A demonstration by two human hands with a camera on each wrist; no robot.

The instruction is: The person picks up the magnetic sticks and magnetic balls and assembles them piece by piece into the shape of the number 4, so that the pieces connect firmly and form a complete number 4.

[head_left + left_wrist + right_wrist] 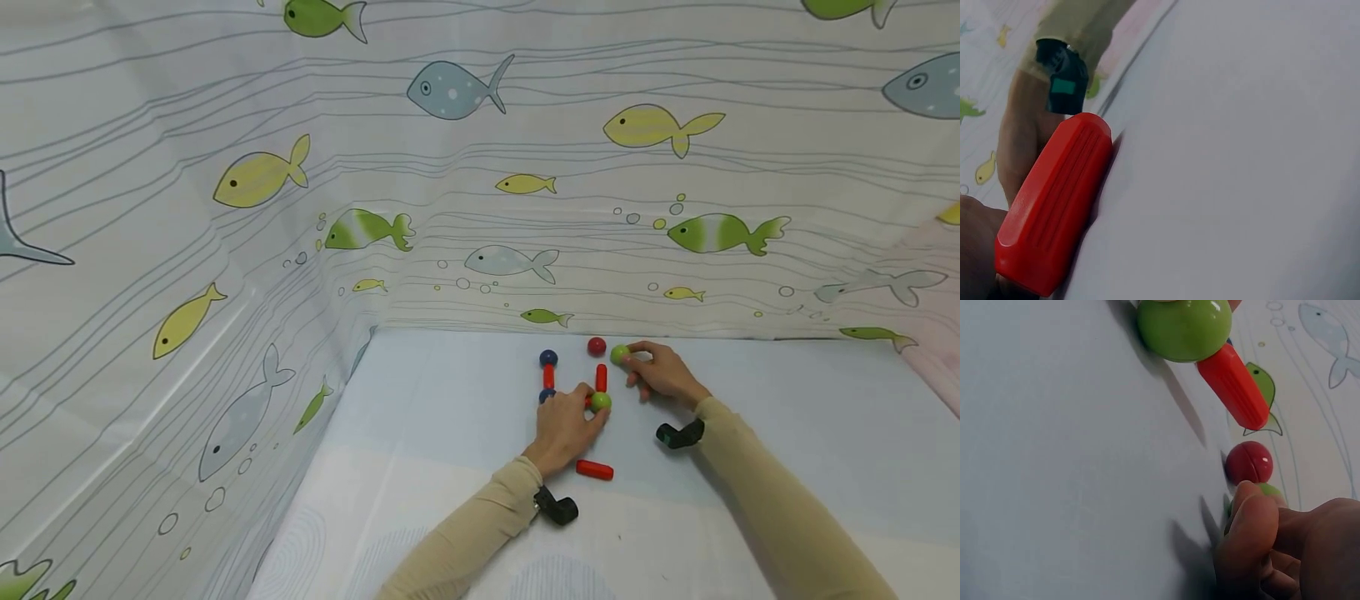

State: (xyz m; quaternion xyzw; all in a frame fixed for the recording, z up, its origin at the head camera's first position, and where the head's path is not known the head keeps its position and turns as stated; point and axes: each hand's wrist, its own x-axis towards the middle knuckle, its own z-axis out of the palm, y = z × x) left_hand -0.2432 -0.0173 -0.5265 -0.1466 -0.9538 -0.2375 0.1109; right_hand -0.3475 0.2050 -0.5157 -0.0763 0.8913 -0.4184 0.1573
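Observation:
With thumb and fingers, my left hand (566,425) pinches a green ball (601,402), from which a red rod (602,377) sticks out toward the back. Another red rod, mostly covered by the fingers, runs from this ball toward a blue ball (546,395). A red rod (549,377) links that blue ball with a second blue ball (548,358) behind it. My right hand (663,372) pinches a different green ball (619,355) to the right of a loose red ball (596,346). In the right wrist view this green ball (1270,489) is partly hidden behind the fingers.
A loose red rod (595,470) lies on the white table (420,392), nearer than my left hand. Behind the table rises a fish-patterned sheet (450,208), which also covers the left side. Each wrist wears a small black camera (557,506).

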